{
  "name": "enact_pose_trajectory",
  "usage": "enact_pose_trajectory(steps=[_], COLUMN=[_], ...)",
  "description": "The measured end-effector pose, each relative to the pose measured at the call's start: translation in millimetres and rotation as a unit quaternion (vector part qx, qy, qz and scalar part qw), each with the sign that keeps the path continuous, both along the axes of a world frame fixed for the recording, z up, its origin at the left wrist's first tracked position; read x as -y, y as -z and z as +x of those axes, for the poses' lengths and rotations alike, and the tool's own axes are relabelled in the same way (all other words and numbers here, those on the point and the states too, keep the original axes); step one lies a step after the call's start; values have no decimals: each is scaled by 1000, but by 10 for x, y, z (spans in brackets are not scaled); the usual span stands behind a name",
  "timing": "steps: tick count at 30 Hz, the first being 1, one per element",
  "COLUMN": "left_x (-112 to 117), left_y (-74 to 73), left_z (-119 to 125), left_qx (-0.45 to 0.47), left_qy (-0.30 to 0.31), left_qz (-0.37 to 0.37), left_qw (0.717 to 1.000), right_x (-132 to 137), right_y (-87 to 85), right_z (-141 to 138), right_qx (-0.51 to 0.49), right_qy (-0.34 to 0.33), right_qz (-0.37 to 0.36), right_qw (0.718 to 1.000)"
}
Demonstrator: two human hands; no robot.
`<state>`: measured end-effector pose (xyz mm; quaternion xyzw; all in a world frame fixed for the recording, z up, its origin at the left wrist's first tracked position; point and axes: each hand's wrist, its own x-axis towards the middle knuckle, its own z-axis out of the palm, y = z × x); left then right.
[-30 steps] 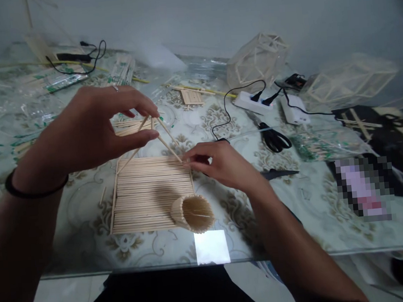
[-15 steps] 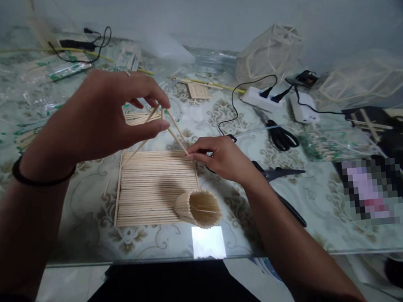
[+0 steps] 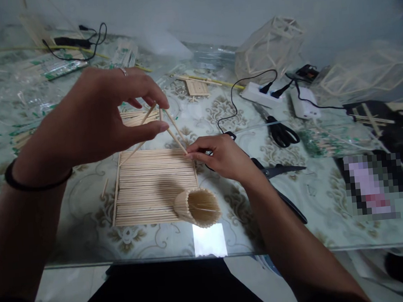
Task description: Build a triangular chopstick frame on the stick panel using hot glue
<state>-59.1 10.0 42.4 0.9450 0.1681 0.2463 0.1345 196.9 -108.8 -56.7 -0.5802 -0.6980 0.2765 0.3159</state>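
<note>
A flat square mat of thin wooden sticks (image 3: 148, 186) lies on the glass table. Above its far edge my left hand (image 3: 103, 115) pinches the tops of several slanted sticks (image 3: 169, 125) that lean together like a tent frame. My right hand (image 3: 223, 158) pinches the lower end of one of those sticks at the mat's far right corner. A small round cup made of sticks (image 3: 197, 207) lies on its side at the mat's near right corner.
Black scissors (image 3: 281, 170) lie just right of my right hand, a second pair (image 3: 281, 134) behind them. A white power strip (image 3: 258, 94) with black cables, two stick-frame polyhedra (image 3: 270, 46), stick packets (image 3: 56, 67) and a blurred-out object (image 3: 370, 185) crowd the table (image 3: 90, 245).
Both hands keep their hold on the sticks. The view shifted slightly and my right hand's pinch settled at the mat's far right corner.
</note>
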Motion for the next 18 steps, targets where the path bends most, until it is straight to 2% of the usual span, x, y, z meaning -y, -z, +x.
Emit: enact_pose_trajectory(steps=[11,18], left_x=[26,18], left_y=[11,25], left_z=[-19,13], left_qx=[23,26], left_qy=[-25,-8], left_qz=[-19,-3], left_qw=[999,1000], right_x=[-16,-3], right_y=[51,17], right_z=[5,5], right_qx=[-9,-12], right_qy=[5,0], right_qz=[-15,-23], right_qw=[1000,1000])
